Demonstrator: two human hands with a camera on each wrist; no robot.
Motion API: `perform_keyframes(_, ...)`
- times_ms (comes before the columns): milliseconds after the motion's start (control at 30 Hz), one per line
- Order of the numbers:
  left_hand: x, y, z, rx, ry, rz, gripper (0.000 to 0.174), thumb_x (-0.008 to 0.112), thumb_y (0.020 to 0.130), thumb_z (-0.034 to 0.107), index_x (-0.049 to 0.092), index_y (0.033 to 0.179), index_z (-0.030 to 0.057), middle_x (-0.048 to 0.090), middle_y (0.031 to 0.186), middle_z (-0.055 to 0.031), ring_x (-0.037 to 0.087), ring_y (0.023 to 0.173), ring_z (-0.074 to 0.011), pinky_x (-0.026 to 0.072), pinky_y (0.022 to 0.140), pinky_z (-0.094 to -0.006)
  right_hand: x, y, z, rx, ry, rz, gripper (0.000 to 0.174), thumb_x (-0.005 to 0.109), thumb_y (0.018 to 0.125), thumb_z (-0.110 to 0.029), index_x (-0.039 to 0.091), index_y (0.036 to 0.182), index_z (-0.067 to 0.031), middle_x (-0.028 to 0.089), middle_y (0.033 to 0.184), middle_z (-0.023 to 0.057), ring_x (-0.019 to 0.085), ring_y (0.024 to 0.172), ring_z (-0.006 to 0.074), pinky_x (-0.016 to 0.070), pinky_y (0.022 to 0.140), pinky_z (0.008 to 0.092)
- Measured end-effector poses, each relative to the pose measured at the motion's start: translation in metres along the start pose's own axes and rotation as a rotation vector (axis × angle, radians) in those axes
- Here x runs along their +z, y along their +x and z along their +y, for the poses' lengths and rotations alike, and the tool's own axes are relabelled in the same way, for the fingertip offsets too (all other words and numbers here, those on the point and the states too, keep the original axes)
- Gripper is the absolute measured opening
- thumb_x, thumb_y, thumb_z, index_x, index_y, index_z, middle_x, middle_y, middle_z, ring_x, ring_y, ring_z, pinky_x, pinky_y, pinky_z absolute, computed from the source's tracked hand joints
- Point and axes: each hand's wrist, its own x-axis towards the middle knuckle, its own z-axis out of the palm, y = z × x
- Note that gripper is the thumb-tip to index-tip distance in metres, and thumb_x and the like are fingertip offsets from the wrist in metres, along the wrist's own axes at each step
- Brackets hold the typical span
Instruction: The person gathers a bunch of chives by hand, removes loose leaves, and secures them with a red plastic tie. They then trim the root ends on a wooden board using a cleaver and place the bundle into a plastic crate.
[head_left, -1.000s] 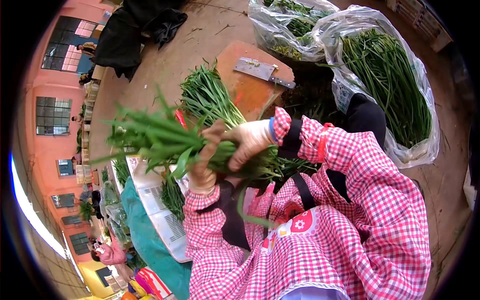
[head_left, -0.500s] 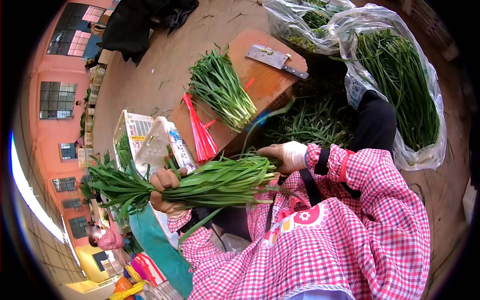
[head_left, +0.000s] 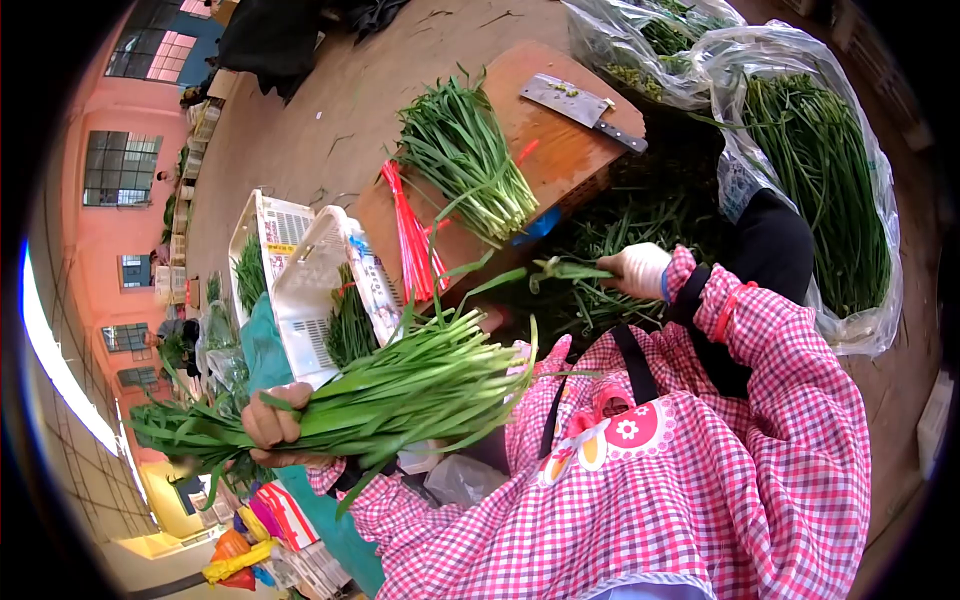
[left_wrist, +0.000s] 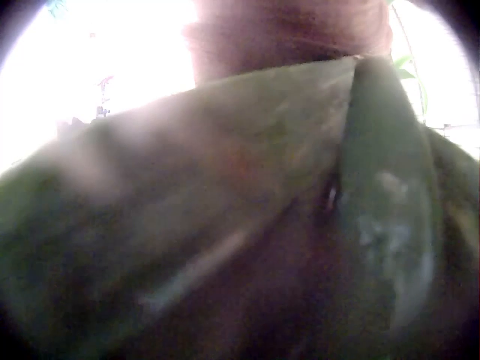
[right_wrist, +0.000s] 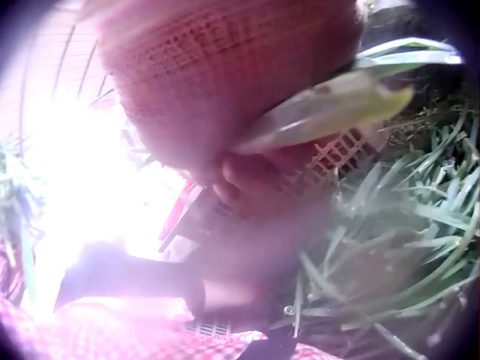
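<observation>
In the head view the left hand (head_left: 272, 420) grips a thick bunch of long green leaves (head_left: 400, 395) around its leafy part, the pale stem ends fanned toward the centre. The right hand (head_left: 640, 270), its palm wrapped in white, pinches a few loose leaves (head_left: 570, 270) above a dark heap of leaves. Broad blurred leaves (left_wrist: 225, 165) fill most of the left wrist view, below part of the hand. A pale stem (right_wrist: 330, 112) crosses beside the right hand (right_wrist: 232, 82) in the right wrist view.
Another bunch (head_left: 470, 165), red ties (head_left: 410, 235) and a cleaver (head_left: 565, 98) lie on an orange-brown board (head_left: 520, 65). White baskets (head_left: 305, 320) stand left of it. Plastic bags (head_left: 880, 200) of greens are at upper right. Cut leaves (head_left: 620, 225) lie beyond the right hand.
The left hand has moved left and down with the bunch. The right hand has come away from the stem ends, moving right and up, with a few leaves in its fingers.
</observation>
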Motion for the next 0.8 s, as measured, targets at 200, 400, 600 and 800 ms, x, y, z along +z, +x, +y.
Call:
perform_keyframes(200, -0.002, 0.009, 0.003, 0.072, -0.16, -0.131, 0.017, 0.057, 0.094, 0.033, 0.046, 0.091, 0.0208, 0.042, 0.079, 0.0117, 0.04, 0.067, -0.0025, 0.0367, 0.082, -0.0306, -0.032, 0.002, 0.023, 0.111, -0.443, -0.299, 0.034, 0.063, 0.087, -0.036, 0.067, 0.112, -0.0136, 0.07, 0.092, 0.0139, 0.068, 0.087, 0.0345, 0.054, 0.077, 0.0456)
perform_keyframes(400, 0.012, 0.012, -0.009, 0.122, -0.137, 0.122, 0.034, 0.071, 0.082, 0.012, 0.04, 0.073, 0.0225, 0.034, 0.064, 0.0158, 0.028, 0.052, 0.0023, 0.0237, 0.055, -0.0218, -0.059, -0.02, -0.029, -0.342, -0.247, 0.021, 0.08, 0.081, 0.065, -0.039, 0.053, 0.135, -0.0114, 0.058, 0.128, 0.0187, 0.058, 0.116, 0.0344, 0.0475, 0.096, 0.043)
perform_keyframes(600, 0.012, 0.004, -0.017, 0.058, -0.123, 0.16, 0.026, 0.066, 0.088, 0.016, 0.043, 0.08, 0.0209, 0.036, 0.073, 0.0123, 0.035, 0.062, -0.0014, 0.0291, 0.065, -0.0234, -0.027, -0.016, -0.108, -0.718, 0.376, 0.135, 0.054, 0.079, 0.071, -0.02, 0.061, 0.121, -0.0088, 0.064, 0.113, 0.0139, 0.06, 0.105, 0.0343, 0.0487, 0.092, 0.0436)
perform_keyframes(800, 0.01, 0.009, 0.0, -0.125, -0.028, 0.103, 0.035, 0.068, 0.086, 0.019, 0.036, 0.073, 0.0195, 0.029, 0.073, 0.0081, 0.034, 0.059, -0.0073, 0.0403, 0.085, -0.0342, -0.029, -0.032, -0.093, -0.669, 0.342, 0.074, 0.018, 0.074, 0.08, -0.018, 0.07, 0.093, -0.0068, 0.066, 0.084, 0.0118, 0.064, 0.082, 0.0327, 0.0509, 0.074, 0.0433)
